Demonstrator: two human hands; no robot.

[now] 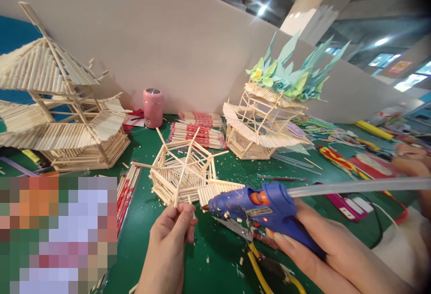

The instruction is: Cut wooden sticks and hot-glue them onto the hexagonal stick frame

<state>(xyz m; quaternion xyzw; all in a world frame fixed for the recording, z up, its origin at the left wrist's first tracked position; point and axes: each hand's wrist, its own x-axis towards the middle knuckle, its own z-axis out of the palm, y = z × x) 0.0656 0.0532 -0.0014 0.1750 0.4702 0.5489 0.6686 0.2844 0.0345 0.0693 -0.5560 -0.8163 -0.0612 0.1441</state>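
Observation:
My left hand (171, 233) is closed in a pinch on a short wooden stick (190, 203), just in front of a small stick framework (183, 170). That framework has a many-sided base, slanting roof beams and one panel of close-set sticks (215, 190) at its right front. Wrapped around the handle of a blue hot glue gun (251, 204), my right hand (336, 244) points the nozzle left, close to the panel and my left fingertips. A long clear glue stick (353, 187) juts from the gun's rear. Yellow-handled cutters (252, 249) lie under the gun.
A large stick pavilion (77, 128) stands left; another with paper leaves (266, 123) is at back right. Between them are a pink flask (153, 109) and packs of sticks (197, 134). Craft strips (323, 134) and another person's hand (412, 161) appear right.

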